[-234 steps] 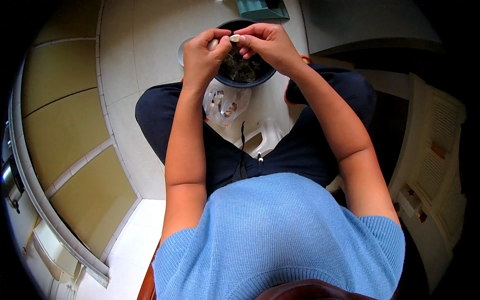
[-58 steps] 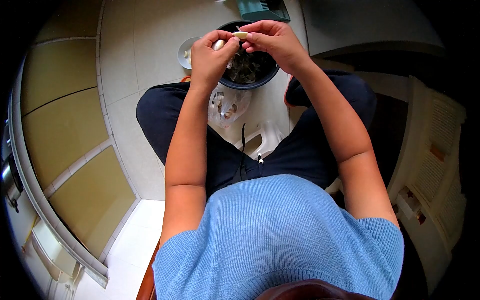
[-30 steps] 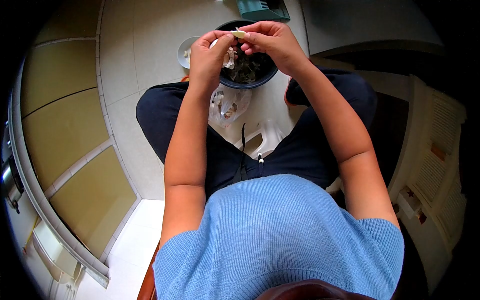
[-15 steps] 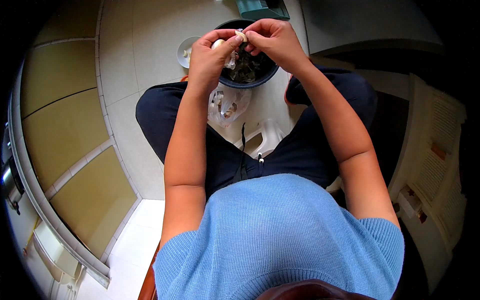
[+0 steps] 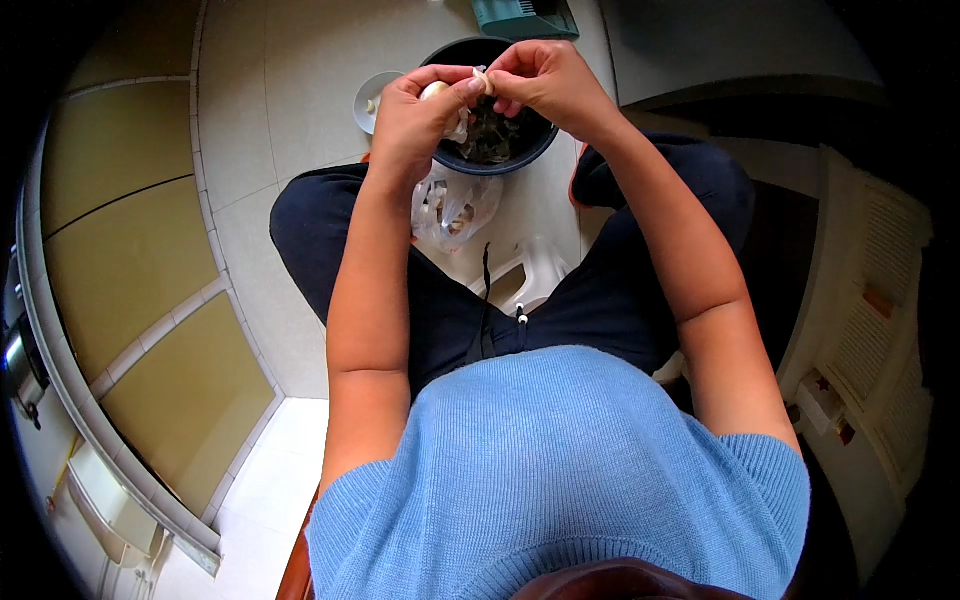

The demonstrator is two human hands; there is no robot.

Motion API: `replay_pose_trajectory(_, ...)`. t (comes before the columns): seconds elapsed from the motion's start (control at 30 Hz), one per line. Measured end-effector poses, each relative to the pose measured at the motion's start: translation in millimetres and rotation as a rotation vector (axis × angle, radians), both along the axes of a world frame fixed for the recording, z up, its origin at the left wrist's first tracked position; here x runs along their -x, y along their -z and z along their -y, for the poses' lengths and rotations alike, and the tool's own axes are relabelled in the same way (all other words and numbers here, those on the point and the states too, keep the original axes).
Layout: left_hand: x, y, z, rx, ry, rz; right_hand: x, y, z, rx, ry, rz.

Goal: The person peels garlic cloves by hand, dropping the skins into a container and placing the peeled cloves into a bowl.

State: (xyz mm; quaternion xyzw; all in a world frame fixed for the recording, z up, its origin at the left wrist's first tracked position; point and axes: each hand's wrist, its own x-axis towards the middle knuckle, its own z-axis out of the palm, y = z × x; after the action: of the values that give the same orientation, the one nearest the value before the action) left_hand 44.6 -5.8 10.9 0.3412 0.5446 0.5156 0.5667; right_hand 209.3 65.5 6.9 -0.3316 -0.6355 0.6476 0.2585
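Between both hands, over a dark bin, is a small pale garlic clove (image 5: 483, 82). My left hand (image 5: 420, 110) pinches it between thumb and forefinger and keeps a whitish piece of garlic (image 5: 434, 91) with papery skin in its curled fingers. My right hand (image 5: 547, 88) pinches the clove's other side with thumb and forefinger. Below them the dark round bin (image 5: 497, 167) holds dry peelings (image 5: 492, 140). A white bowl (image 5: 364, 104) with pale cloves in it stands left of the bin, partly behind my left hand.
A clear plastic bag (image 5: 455, 210) with garlic pieces lies between my legs, just short of the bin. Behind it is a white plastic stool (image 5: 540, 265). A teal dustpan (image 5: 527, 18) lies beyond the bin. Yellowish panels (image 5: 120, 140) line the left side.
Thumbs and forefingers have shifted around the clove, which has turned from lying crosswise to more upright. A bit of skin now stands up at its tip. Both hands stay above the bin.
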Motion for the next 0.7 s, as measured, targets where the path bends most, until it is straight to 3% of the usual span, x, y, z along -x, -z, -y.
replay_pose_trajectory(0.7,4.4,-4.9,1.3,0.039,0.038,-0.012,1.3,2.5,0.0,0.041,-0.046,-0.001)
